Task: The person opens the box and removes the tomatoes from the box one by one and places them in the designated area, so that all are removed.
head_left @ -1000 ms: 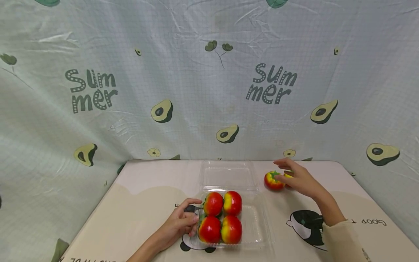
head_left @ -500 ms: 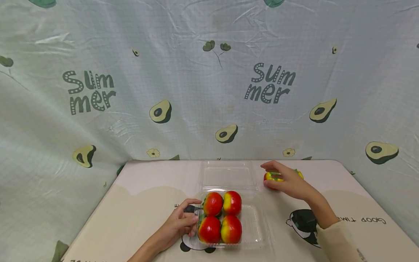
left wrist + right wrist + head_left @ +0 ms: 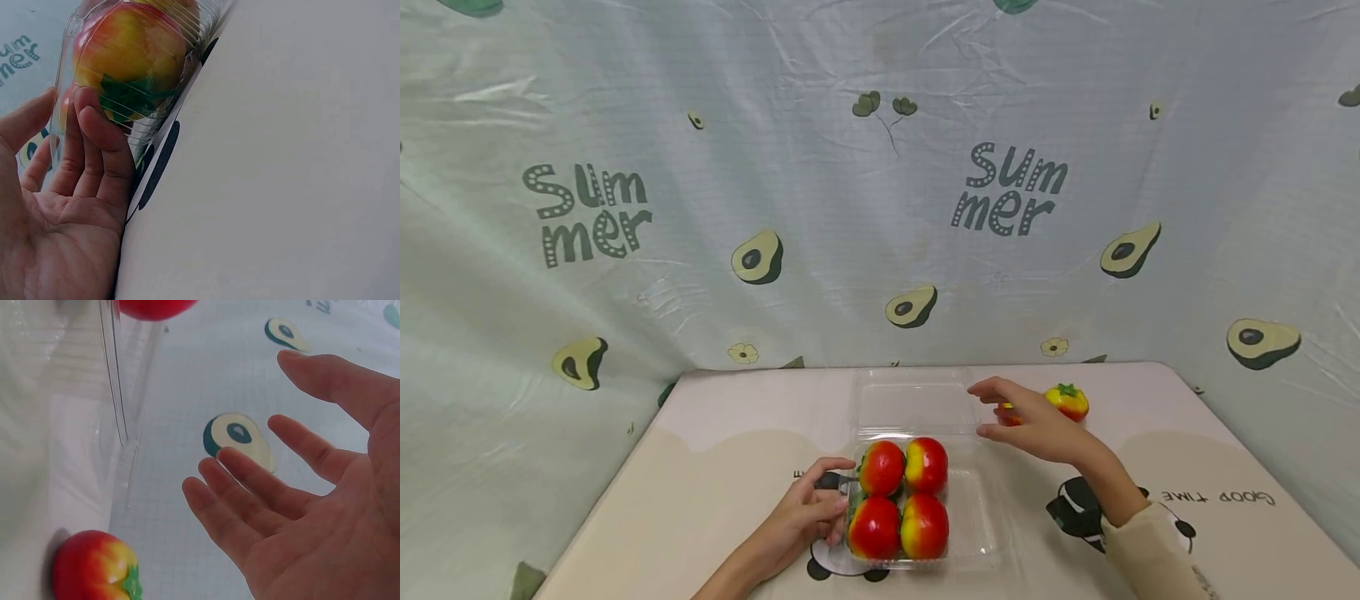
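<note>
A clear plastic box [image 3: 973, 517] holds several glossy red-and-yellow tomato-like fruits [image 3: 925, 527], filling its left part. My left hand [image 3: 805, 510] grips the box's left side; in the left wrist view its curled fingers [image 3: 103, 147] lie against the clear wall, with the thumb at the rim. My right hand [image 3: 1030, 423] is spread, palm facing the box, with nothing in its fingers. A loose fruit [image 3: 1009, 414] shows partly behind that hand, and another fruit [image 3: 1066, 402] with a green leafy top sits just beyond the wrist.
The box's hinged lid [image 3: 913, 400] lies folded back toward the far edge of the pale printed table [image 3: 760, 400]. Behind the table hangs a curtain [image 3: 820, 317] with avocado prints. Black-and-white cartoon figures are printed on the tabletop.
My right hand has moved left from over the loose fruits toward the box, uncovering the farther-right fruit. The left hand stays at the box. The head view has shifted slightly right.
</note>
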{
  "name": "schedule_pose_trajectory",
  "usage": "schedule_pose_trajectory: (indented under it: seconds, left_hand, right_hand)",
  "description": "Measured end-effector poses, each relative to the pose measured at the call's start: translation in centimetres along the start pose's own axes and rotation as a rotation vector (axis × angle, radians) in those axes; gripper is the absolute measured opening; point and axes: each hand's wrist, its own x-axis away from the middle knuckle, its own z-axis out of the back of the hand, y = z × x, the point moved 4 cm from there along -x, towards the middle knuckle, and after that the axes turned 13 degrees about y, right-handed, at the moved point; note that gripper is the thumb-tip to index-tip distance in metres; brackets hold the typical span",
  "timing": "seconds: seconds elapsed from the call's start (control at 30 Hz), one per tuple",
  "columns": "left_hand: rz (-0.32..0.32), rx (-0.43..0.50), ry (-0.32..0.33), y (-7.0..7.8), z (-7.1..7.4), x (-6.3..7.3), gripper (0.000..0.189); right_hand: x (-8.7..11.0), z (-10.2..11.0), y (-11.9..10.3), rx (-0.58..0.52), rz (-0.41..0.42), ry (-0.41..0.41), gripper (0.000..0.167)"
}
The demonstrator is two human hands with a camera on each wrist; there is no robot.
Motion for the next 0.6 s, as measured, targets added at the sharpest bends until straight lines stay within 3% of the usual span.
schedule_pose_trajectory:
  seconds: [0.6]
  left_hand:
    - [-0.01,0.016,-0.006,0.0,0.0,0.1,0.05]
  right_hand:
    - [-0.7,-3.4,-1.5,0.025,0.041,-0.147,0.052]
